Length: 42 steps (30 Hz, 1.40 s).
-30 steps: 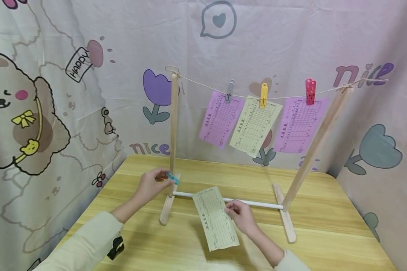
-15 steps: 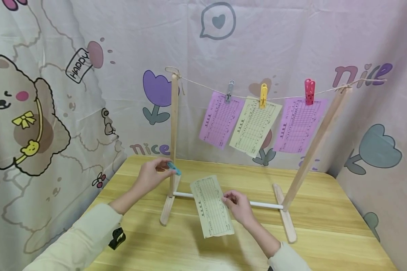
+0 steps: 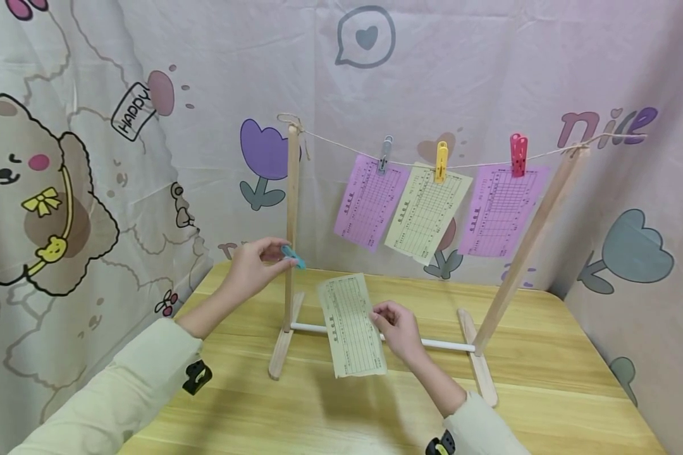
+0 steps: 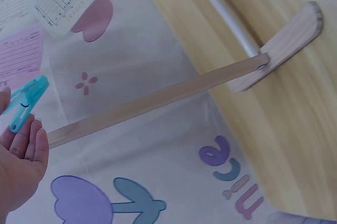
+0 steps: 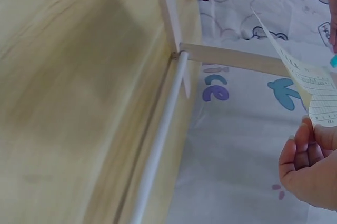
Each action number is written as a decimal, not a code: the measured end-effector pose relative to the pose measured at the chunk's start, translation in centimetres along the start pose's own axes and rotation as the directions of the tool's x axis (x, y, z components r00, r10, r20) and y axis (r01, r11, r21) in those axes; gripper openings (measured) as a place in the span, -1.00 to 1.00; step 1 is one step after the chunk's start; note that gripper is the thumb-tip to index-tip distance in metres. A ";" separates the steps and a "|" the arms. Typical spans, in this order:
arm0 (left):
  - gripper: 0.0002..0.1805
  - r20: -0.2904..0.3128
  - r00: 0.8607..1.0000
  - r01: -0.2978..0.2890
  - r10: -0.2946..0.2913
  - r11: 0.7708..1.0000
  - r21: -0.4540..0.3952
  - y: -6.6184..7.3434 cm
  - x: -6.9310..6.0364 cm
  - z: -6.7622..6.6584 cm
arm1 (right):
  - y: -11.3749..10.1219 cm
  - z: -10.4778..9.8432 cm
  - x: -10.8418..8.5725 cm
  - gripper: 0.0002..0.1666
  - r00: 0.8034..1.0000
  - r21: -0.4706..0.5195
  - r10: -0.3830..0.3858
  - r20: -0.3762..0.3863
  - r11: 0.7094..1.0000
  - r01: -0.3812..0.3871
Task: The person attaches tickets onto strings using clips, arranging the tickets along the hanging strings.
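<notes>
Near the left post, my left hand (image 3: 254, 266) pinches a teal clothespin (image 3: 293, 256) between thumb and fingers. The left wrist view shows that clothespin (image 4: 29, 98) up close in the fingertips. My right hand (image 3: 400, 328) pinches the right edge of a pale yellow printed slip (image 3: 351, 328), which is held above the table. In the right wrist view the slip (image 5: 313, 90) bends up from my thumb and fingers. Behind, a string (image 3: 332, 140) carries a purple slip (image 3: 371, 202) under a grey clothespin (image 3: 384, 155), a yellow slip (image 3: 428, 215) under a yellow clothespin (image 3: 441, 162), and another purple slip (image 3: 502, 212) under a red clothespin (image 3: 518, 155).
The string spans a wooden left post (image 3: 292, 208) and a leaning right post (image 3: 537, 234). A white rod (image 3: 446, 344) joins their wooden feet low over the table (image 3: 262, 417). A patterned cloth (image 3: 205, 38) hangs behind and to the left.
Both hands have risen. The left lifts the teal clothespin up alongside the left post, and the right brings the yellow slip upward and slightly left. The hung slips stay in place.
</notes>
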<state>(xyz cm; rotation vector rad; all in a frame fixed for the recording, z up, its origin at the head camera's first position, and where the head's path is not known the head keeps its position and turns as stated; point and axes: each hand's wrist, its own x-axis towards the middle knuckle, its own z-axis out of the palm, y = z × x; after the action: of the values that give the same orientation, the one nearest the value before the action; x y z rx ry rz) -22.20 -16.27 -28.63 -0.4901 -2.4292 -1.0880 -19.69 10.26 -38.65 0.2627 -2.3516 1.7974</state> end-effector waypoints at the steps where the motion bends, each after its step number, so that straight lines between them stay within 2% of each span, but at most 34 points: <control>1: -0.62 0.000 1.000 -0.002 0.002 1.000 -0.006 0.2 0.2 -0.1 | -0.1 0.0 0.1 -0.91 1.000 0.003 -0.012 -0.006 1.000 0.012; 6: -0.64 -0.009 1.000 -0.011 0.011 1.000 -0.011 1.2 1.1 -0.9 | -0.9 0.3 0.8 -0.89 0.998 0.034 -0.052 -0.036 0.998 0.053; 11: -0.64 -0.038 0.999 -0.028 0.029 0.999 0.027 2.0 2.0 -1.6 | -1.8 0.6 1.4 -0.88 0.997 0.068 -0.044 -0.057 0.997 0.047; 22: -0.60 -0.053 0.998 -0.044 0.046 0.998 0.054 4.1 3.9 -3.8 | -3.8 1.7 3.1 -0.87 0.993 0.149 -0.046 -0.104 0.987 0.061; 28: -0.57 -0.041 0.999 -0.027 0.028 1.000 0.003 5.7 5.2 -3.8 | -5.1 1.8 4.0 -0.87 0.991 0.187 -0.039 -0.127 0.980 0.062; 34: -0.57 -0.058 0.996 -0.069 0.069 0.998 0.000 7.4 6.5 -3.8 | -6.4 1.9 5.0 -0.85 0.986 0.207 -0.031 -0.164 0.976 0.066; 42: -0.59 -0.072 0.989 -0.125 0.126 0.992 0.016 8.8 7.7 -4.3 | -7.9 2.5 6.1 -0.84 0.979 0.274 0.002 -0.202 0.960 0.054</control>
<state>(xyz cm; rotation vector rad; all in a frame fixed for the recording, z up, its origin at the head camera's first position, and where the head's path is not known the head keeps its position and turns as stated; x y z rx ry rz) -23.48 -12.89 -16.67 -0.5816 -2.3072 -1.0209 -23.81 5.62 -30.37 0.1389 -1.9507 2.0361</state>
